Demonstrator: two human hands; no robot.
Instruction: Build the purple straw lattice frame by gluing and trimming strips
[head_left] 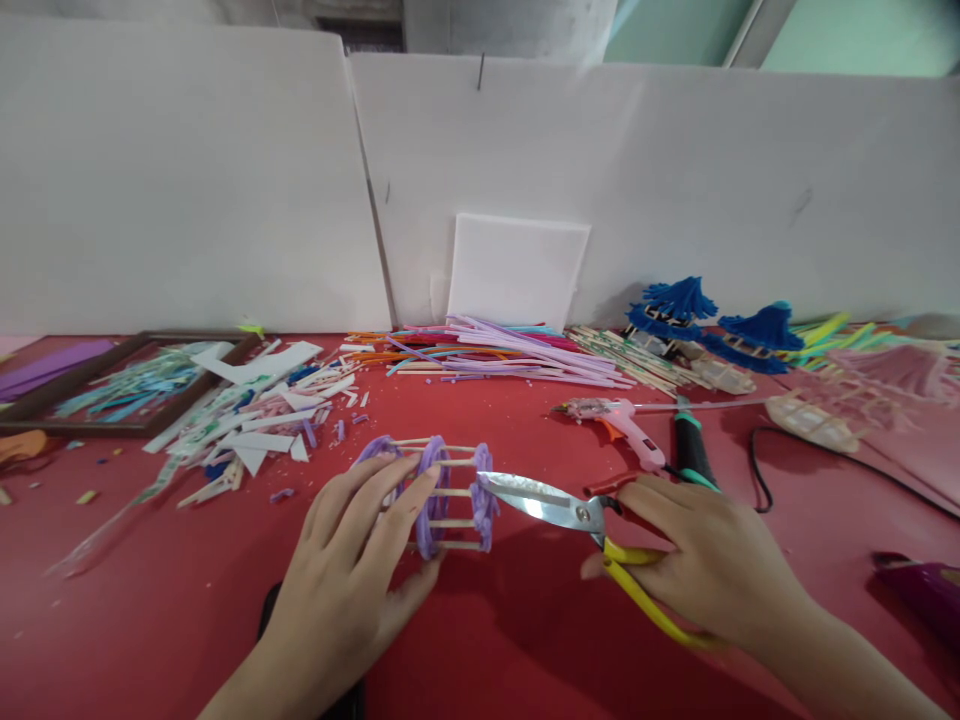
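My left hand (360, 550) is wrapped round a small frame of wooden sticks (452, 492) bound with purple pipe cleaner rings, lying on its side above the red table. The fingers cover its left part. In my right hand (697, 545) is a pair of scissors (540, 500) with silver blades and yellow handles. The blades point left and look closed or nearly so; their tip is at the purple ring on the frame's right end. Whether the tip touches the ring or lies in front of it, I cannot tell.
Beyond my hands lie a pink glue gun (626, 425), a green-and-black handled tool (691, 450) and a pile of pipe cleaners (510, 355). Paper and stick scraps (270, 400) spread at left beside a brown frame (135, 430). Blue-topped models (757, 335) stand at back right. White boards (637, 180) rise behind.
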